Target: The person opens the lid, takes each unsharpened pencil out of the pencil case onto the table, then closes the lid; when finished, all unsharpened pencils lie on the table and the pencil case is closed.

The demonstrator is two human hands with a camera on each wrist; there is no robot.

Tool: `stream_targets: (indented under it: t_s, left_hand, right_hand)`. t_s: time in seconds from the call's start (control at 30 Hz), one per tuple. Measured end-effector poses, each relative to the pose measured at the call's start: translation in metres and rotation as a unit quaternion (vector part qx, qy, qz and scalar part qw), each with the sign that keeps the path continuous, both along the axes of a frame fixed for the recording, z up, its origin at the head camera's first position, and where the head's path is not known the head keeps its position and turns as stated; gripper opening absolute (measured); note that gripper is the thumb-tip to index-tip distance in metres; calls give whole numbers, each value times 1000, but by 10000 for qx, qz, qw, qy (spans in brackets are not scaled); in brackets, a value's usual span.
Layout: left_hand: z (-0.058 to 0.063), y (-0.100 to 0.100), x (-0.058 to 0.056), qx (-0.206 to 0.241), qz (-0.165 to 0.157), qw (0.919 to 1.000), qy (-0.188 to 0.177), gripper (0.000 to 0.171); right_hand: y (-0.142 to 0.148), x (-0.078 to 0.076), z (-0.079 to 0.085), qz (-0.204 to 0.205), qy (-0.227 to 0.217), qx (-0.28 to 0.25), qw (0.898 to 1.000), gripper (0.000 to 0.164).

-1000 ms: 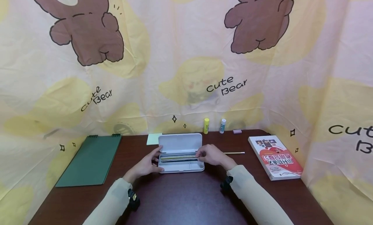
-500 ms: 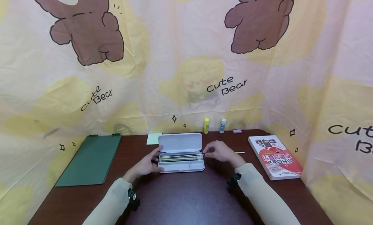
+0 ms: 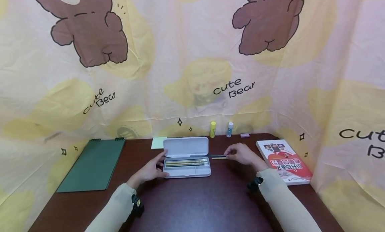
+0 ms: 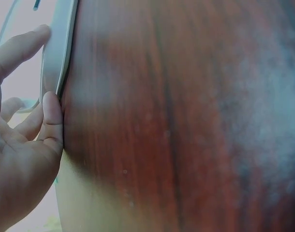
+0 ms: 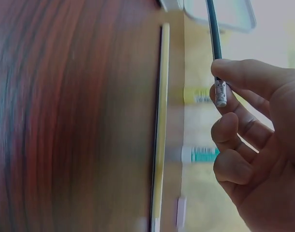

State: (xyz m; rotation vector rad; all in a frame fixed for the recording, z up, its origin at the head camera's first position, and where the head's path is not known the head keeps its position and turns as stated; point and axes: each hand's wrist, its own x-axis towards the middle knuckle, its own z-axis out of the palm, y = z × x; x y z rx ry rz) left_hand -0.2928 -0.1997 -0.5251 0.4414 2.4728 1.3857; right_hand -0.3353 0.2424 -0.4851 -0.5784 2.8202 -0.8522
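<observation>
A white pencil case (image 3: 185, 147) lies with its lid raised, several pencils (image 3: 184, 163) in its rear section. My left hand (image 3: 150, 168) holds the case by its left end, thumb at the front corner and forefinger near the hinge. Just right of the case, my right hand (image 3: 241, 154) pinches a dark pencil (image 5: 213, 34) near its eraser end between thumb and fingers. The held pencil's far end reaches over the case by the hinge. Below it a yellow pencil (image 5: 162, 116) lies on the table, partly hidden by the hand in the head view.
Behind stand a yellow glue stick (image 3: 213, 129) and a white-capped one (image 3: 230, 130), with a pink eraser (image 3: 245, 135) alongside. A red-and-white book (image 3: 284, 162) lies right, a green spiral pad (image 3: 93, 166) left. Pale green sticky notes (image 3: 158, 143) sit behind the case.
My right hand has moved rightward out of the case, drawing the dark pencil from among the others and over the table. My left hand has stayed on the case.
</observation>
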Motion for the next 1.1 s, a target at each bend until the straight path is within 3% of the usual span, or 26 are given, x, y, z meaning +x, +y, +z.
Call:
stream_targets:
  t_s: [0.23,0.53,0.73,1.1]
  left_hand:
    - [1,0,1,-43,110,9999,65,106]
    - [0,0,1,-98,68,9999,59,104]
    - [-2,0,-1,-174,56,9998,20,104]
    - [-2,0,-1,-291,52,9995,141,101]
  right_hand:
    - [32,0,1,-223,139,63,9996,8]
    - [60,0,-4,-509,-78,95,9986,9]
    - [70,4,-5,-875,-506,121,9948,11]
    - [78,4,-11,-870,-684,368,9932,12]
